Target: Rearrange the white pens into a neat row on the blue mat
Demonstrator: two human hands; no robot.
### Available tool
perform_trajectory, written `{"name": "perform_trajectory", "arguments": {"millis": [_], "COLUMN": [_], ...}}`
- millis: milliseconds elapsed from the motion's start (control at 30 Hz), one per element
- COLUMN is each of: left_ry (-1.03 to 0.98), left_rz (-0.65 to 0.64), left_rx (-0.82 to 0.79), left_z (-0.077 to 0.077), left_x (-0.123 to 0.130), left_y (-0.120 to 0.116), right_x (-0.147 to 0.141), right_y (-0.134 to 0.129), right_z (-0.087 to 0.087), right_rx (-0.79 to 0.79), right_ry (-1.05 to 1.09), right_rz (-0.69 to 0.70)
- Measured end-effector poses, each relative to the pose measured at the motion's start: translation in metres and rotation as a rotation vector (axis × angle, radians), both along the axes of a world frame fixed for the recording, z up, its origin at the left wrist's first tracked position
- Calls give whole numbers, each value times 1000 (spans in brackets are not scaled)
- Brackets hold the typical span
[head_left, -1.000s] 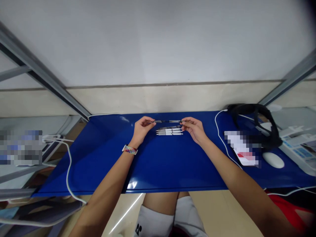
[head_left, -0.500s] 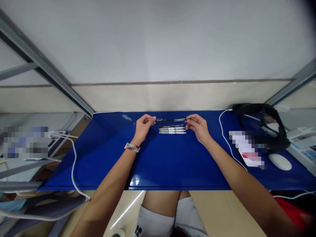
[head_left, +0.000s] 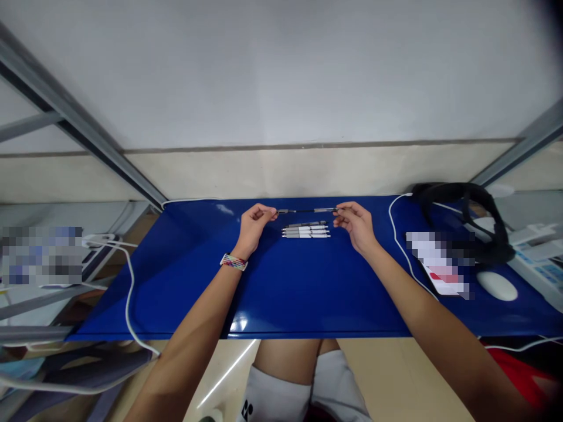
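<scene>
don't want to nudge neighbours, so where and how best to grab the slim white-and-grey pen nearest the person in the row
Probably pinch the pen by its white half, from above and the near side: it lies flat, near edge facing the shiny blue table, other pens close behind.

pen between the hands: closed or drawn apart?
Looks drawn apart: the pen shows a thin dark stretch between the grey end at the left hand and paler end at the right hand. Whether fully separated, cannot tell.

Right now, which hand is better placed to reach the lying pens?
Probably the right hand: its lower fingers hang near the right ends of the lying pens. The left hand seems slightly farther; both grip the held pen.
</scene>
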State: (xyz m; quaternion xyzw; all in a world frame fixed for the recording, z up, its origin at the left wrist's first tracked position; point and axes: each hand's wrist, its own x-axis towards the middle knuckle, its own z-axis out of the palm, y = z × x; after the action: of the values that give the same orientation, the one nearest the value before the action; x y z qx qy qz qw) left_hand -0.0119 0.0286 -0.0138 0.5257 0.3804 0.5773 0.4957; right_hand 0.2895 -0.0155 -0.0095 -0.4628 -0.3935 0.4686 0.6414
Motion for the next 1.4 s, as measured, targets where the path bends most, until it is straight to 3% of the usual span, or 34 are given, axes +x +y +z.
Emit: {"name": "perform_trajectory", "arguments": {"millis": [300,1400], "left_ry": [63,129], "left_rz": [60,81], "left_rx": [-44,-29], "left_z": [-1,-4], "left_x": [0,-3], "left_y": [2,3], "right_x": [0,-3], "right_y": [0,-3], "right_z": [0,1], "right_rx": [-4,24], "right_ry": [-24,-36], "right_rz": [4,23]}}
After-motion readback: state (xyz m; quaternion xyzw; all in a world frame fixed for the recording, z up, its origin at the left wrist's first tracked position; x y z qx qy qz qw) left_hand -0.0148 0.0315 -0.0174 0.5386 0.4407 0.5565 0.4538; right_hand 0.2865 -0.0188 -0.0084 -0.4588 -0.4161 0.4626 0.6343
